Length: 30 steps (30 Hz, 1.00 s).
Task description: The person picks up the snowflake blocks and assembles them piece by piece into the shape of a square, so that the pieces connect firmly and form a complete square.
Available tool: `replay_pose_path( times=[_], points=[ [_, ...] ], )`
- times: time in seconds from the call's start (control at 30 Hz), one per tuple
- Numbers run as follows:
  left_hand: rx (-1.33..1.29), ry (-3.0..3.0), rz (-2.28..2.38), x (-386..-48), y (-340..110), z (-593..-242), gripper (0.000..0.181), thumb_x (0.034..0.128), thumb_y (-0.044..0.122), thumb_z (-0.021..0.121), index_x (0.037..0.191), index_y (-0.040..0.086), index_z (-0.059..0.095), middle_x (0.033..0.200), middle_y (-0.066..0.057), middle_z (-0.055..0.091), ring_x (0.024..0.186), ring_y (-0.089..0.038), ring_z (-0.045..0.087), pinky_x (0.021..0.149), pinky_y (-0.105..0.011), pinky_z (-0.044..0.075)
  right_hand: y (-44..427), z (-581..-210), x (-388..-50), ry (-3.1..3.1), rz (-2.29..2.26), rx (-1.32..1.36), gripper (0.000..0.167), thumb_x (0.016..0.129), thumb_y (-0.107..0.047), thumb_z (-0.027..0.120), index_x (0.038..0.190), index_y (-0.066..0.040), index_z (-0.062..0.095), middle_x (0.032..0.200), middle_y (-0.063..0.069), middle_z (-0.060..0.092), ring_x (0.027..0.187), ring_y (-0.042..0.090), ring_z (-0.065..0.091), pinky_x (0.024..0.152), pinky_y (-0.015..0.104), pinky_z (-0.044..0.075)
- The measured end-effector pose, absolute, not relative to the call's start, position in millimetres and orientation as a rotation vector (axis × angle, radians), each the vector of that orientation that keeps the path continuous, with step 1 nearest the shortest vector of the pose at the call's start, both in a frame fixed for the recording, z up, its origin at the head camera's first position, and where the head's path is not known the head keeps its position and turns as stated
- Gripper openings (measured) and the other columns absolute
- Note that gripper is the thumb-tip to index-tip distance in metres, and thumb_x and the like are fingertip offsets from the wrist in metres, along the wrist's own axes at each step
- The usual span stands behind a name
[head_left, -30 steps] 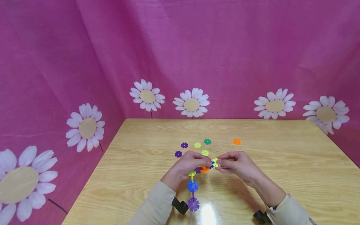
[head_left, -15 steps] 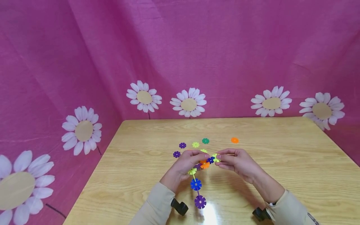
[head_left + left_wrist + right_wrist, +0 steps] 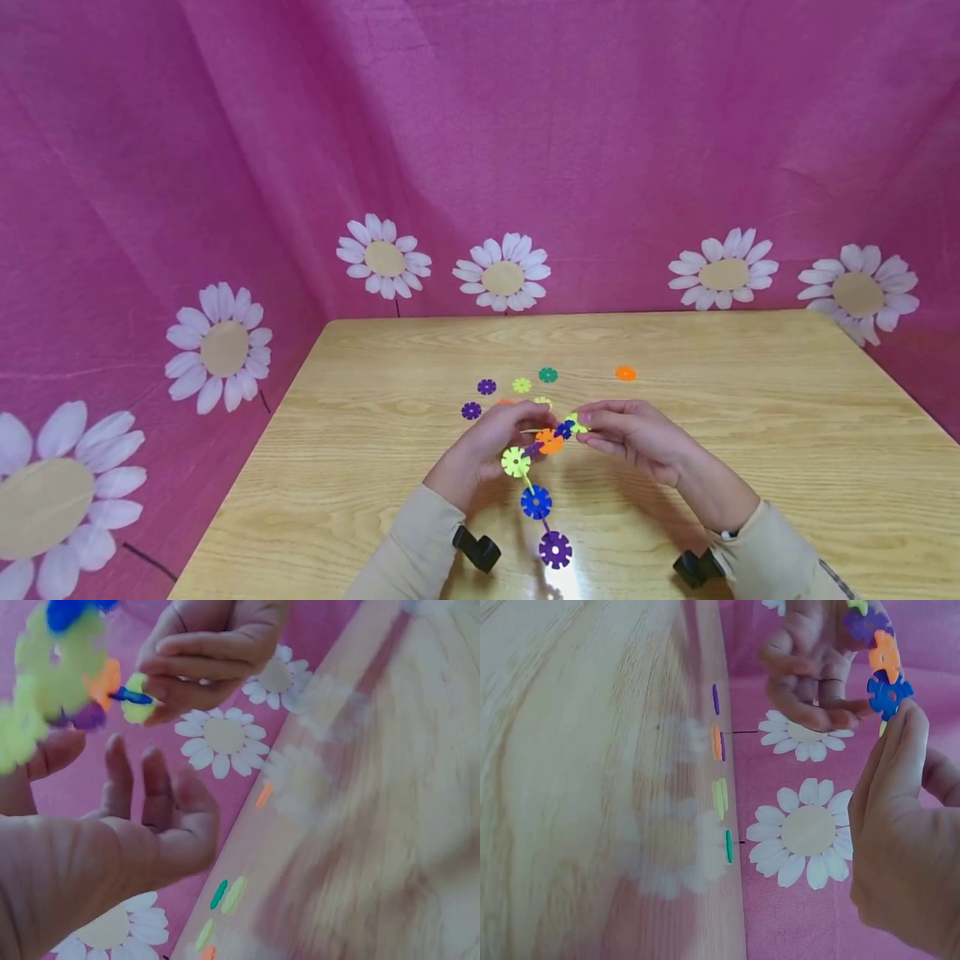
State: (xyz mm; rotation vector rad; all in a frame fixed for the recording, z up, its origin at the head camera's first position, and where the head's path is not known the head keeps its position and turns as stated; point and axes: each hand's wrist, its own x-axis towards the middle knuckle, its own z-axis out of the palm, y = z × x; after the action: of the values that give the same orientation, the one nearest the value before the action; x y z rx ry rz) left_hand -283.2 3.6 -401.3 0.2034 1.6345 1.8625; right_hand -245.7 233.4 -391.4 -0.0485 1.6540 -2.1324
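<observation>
A chain of interlocking notched plastic discs hangs above the table in the head view, with a purple disc (image 3: 555, 550) at its low end, then a blue disc (image 3: 536, 502), a yellow-green disc (image 3: 516, 462) and an orange disc (image 3: 549, 441). My right hand (image 3: 637, 435) pinches the yellow-green end disc (image 3: 576, 423), beside a dark blue disc (image 3: 890, 695). My left hand (image 3: 487, 442) is behind the chain's middle, fingers loosely bent and apart. In the left wrist view its thumb (image 3: 56, 754) lies close to a purple disc (image 3: 88, 716); contact is unclear.
Loose discs lie on the wooden table (image 3: 337, 467) beyond the hands: two purple (image 3: 487, 387), some yellow-green (image 3: 521, 385), one green (image 3: 548, 375) and an orange one (image 3: 626, 373) farther right. A pink flowered cloth (image 3: 600, 150) stands behind the table.
The chain's low end has swung right and turned its discs' faces toward the head camera. My left fingers have loosened from the chain, while my right hand keeps its pinch.
</observation>
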Motion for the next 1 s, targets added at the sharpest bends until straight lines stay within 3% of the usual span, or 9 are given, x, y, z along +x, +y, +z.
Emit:
replay_pose_path(
  times=[0.17,0.3,0.43,0.6,0.9,1.0],
  points=[
    [0.268,1.817,1.662,-280.2,7.1,-403.5,0.042,0.0958,0.044,0.059,0.119,0.010,0.070,0.120,-0.007,0.067,0.109,-0.021,0.061,0.087,-0.038,0.056,231.4,-395.1,-250.4,1.672,-2.054,-0.102,0.030,0.098,-0.012,0.063,0.123,0.004,0.063,0.105,0.007,0.074,0.092,0.012,0.074,0.086,0.023,0.057],
    [0.331,1.873,1.599,-276.7,12.2,-405.8,0.044,0.0935,0.049,0.061,0.113,0.012,0.075,0.110,-0.004,0.073,0.109,-0.018,0.063,0.092,-0.035,0.050,230.6,-396.6,-252.2,1.667,-2.006,-0.145,0.027,0.097,-0.012,0.064,0.121,0.000,0.068,0.107,0.010,0.075,0.092,0.015,0.075,0.086,0.027,0.057],
    [0.330,1.877,1.628,-274.6,16.8,-407.5,0.042,0.0949,0.046,0.060,0.107,0.009,0.077,0.094,0.002,0.072,0.086,-0.009,0.062,0.076,-0.022,0.048,233.1,-394.5,-253.8,1.714,-1.949,-0.132,0.032,0.097,-0.015,0.066,0.124,0.002,0.066,0.109,0.011,0.075,0.092,0.015,0.075,0.088,0.029,0.056],
    [0.309,1.866,1.688,-271.2,22.4,-409.3,0.042,0.0967,0.040,0.059,0.097,0.002,0.077,0.075,0.005,0.061,0.063,-0.008,0.046,0.056,-0.019,0.035,235.6,-389.6,-255.8,1.778,-1.898,-0.125,0.040,0.097,-0.014,0.065,0.129,0.010,0.059,0.108,0.012,0.073,0.089,0.013,0.074,0.089,0.030,0.056],
    [0.260,1.967,1.675,-269.1,23.6,-409.0,0.038,0.0955,0.038,0.059,0.095,0.005,0.078,0.074,0.004,0.058,0.063,-0.009,0.044,0.055,-0.022,0.034,234.6,-387.0,-255.0,1.818,-1.864,-0.151,0.038,0.097,-0.015,0.066,0.124,0.012,0.060,0.104,0.011,0.074,0.092,0.016,0.074,0.090,0.032,0.056],
    [0.266,2.032,1.650,-270.2,23.5,-408.7,0.036,0.0967,0.036,0.058,0.097,0.006,0.078,0.078,0.004,0.064,0.065,-0.009,0.046,0.058,-0.022,0.035,238.5,-387.5,-257.4,1.873,-1.812,-0.158,0.040,0.097,-0.018,0.065,0.124,0.012,0.060,0.101,0.010,0.074,0.091,0.015,0.074,0.090,0.033,0.057]
  ],
)
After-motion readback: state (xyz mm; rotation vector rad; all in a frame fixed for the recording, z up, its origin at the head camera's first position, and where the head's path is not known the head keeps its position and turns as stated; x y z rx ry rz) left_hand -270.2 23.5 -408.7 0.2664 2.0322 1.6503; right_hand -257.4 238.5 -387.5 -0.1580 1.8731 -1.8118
